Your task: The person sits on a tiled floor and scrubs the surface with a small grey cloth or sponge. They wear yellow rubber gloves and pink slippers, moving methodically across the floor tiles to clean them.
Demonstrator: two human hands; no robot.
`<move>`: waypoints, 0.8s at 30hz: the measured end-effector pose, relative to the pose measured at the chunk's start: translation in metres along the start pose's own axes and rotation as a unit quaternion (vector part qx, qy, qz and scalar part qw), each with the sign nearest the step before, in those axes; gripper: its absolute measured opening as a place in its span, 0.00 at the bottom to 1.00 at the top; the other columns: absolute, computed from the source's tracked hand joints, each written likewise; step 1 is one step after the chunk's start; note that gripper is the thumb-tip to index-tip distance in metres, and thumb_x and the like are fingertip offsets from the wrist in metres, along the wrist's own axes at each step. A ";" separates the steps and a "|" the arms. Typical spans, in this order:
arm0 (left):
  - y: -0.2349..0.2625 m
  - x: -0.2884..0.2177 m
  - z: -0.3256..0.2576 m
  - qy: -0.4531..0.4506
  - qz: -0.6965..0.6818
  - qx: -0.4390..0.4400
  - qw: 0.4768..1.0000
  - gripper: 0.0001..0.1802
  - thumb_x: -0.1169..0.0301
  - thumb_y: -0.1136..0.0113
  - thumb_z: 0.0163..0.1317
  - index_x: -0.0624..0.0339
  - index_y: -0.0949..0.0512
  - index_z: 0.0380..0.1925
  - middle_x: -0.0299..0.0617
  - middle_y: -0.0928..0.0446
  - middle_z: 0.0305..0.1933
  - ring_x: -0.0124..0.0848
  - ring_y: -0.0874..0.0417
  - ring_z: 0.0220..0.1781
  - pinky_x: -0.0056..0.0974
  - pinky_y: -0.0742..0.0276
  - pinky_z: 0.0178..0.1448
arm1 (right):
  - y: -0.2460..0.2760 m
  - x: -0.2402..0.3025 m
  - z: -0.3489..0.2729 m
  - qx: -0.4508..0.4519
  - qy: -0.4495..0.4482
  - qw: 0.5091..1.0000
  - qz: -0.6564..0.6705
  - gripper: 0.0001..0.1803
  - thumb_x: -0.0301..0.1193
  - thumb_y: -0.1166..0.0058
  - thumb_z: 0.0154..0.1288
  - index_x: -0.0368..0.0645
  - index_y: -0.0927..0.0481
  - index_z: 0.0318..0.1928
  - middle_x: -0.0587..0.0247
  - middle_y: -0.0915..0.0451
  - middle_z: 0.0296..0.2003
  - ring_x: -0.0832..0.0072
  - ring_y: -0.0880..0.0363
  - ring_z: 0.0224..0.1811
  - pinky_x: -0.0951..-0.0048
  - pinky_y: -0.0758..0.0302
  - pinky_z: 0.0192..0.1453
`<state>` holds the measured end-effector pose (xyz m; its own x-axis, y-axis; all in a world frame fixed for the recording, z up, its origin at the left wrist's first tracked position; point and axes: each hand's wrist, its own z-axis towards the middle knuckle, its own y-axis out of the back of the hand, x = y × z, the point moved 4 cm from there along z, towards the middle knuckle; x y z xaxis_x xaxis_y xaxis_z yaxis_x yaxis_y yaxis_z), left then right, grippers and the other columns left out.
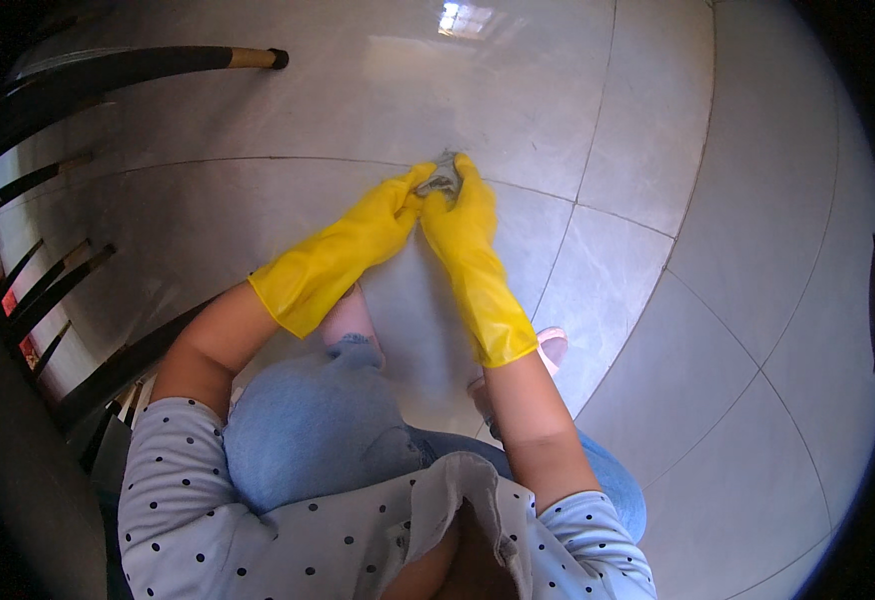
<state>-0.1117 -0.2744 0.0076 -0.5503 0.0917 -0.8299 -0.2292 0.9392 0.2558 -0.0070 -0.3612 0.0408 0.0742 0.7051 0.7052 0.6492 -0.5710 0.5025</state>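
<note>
Both my hands wear long yellow rubber gloves and meet over the tiled floor ahead of my knees. Between them is a crumpled grey cloth (442, 181), bunched up and held close to the floor. My left hand (404, 200) closes on its left side. From the right, my right hand (463, 198) grips it, with fingers reaching to the far edge of the bundle. The cloth's underside is hidden, so I cannot tell whether it touches the floor.
Light grey glossy tiles (518, 90) with thin dark joints spread all round. Dark chair legs (158, 68) with pale tips stand at the left. A wall (788, 250) with tile joints curves along the right. My bent knee (308, 430) and pink shoe (552, 347) are below the hands.
</note>
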 end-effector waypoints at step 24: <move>0.096 0.013 -0.004 0.031 0.090 -0.249 0.964 0.20 0.73 0.47 0.70 0.59 0.25 0.61 0.45 0.24 0.64 0.42 0.26 0.67 0.41 0.34 0.72 | 0.101 -0.045 0.079 0.176 -0.086 0.978 0.073 0.20 0.34 0.37 0.64 0.41 0.22 0.54 0.51 0.17 0.43 0.64 0.19 0.48 0.65 0.24 0.54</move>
<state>-0.1438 -0.1843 0.0231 -0.6609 0.2036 -0.7223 -0.4737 0.6334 0.6119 0.1150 -0.4176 0.0208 0.2917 0.7044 0.6470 0.8408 -0.5114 0.1777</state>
